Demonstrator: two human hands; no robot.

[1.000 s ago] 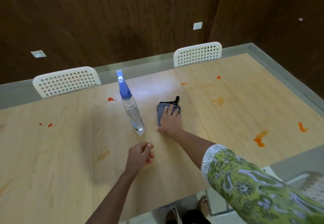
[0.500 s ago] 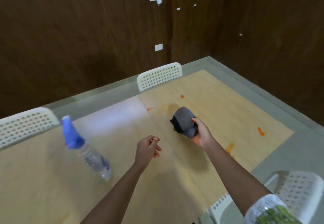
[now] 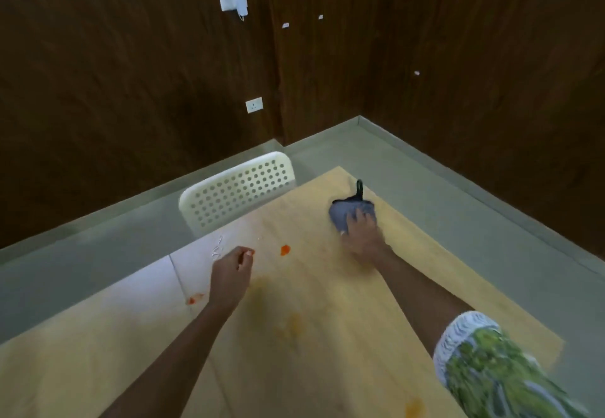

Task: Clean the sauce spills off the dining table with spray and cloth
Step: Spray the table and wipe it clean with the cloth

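Right of centre in the frame, a crumpled blue-grey cleaning cloth (image 3: 348, 209) with a black hanging loop lies on the pale wooden dining table (image 3: 327, 335), close to its far corner. The person's right hand (image 3: 360, 229) lies on top of it, fingers spread and pressing it flat to the wood rather than gripping it. Just left of that, near the middle of the frame, a small bright orange-red sauce blob (image 3: 285, 249) sits untouched. A second reddish sauce smear (image 3: 193, 299) lies lower left, by the seam between the table panels. Faint, pale orange sauce marks show lower down, around centre and near the bottom edge; whether they are wiped residue cannot be told.

The left hand (image 3: 233, 270) hovers over the table beside the orange-red blob, fingers loosely curled and holding nothing. The spray bottle is out of view.

Judging by this, the wiping step is in hand, worked at the far corner. The next move probably calls for dragging the cloth left under steady pressure across the blob, then on to the smear by the seam.

Behind the table, upper centre, stands a white perforated plastic chair (image 3: 235, 193) against dark wood-panelled walls.
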